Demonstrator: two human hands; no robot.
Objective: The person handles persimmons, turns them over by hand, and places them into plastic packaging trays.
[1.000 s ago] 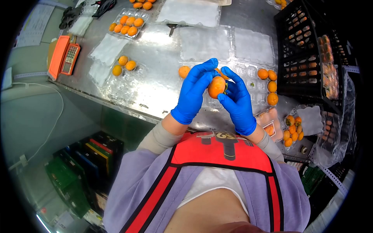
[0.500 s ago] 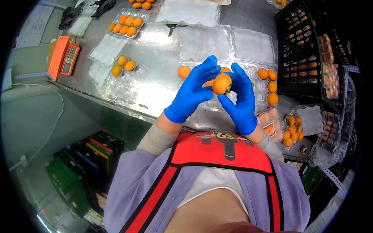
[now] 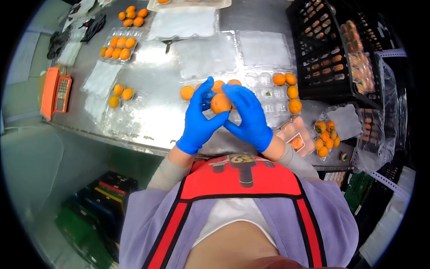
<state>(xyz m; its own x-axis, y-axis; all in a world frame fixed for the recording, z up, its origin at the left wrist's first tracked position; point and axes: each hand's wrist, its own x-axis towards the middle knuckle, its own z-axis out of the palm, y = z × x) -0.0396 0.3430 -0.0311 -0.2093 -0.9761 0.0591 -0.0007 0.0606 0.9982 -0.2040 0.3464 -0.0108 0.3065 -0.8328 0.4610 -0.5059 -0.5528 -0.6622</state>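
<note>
Between my two blue-gloved hands is an orange persimmon (image 3: 220,104), held above the front edge of the worktop tray. My left hand (image 3: 199,122) curls around its left side, thumb beneath it. My right hand (image 3: 249,120) closes over its right side, fingers slightly blurred, with the two thumb tips nearly meeting. Behind and under the hands lies a clear plastic tray (image 3: 265,95) with moulded cups. A persimmon (image 3: 187,93) sits at its left, others peek out behind my fingers, and several line its right end, such as one persimmon (image 3: 294,106) at the corner.
A black crate (image 3: 320,67) of packed fruit stands at the right. Near it lie a labelled pack (image 3: 295,140) and a persimmon cluster (image 3: 325,140). White-lined trays (image 3: 206,54) sit behind. Leftward are filled clear packs (image 3: 118,48) and an orange scale (image 3: 56,93).
The view has shifted, so the table appears farther left. The persimmon has been turned: its green leaves, visible before, no longer show. My right fingers have come over it, and the hands are closer together.
</note>
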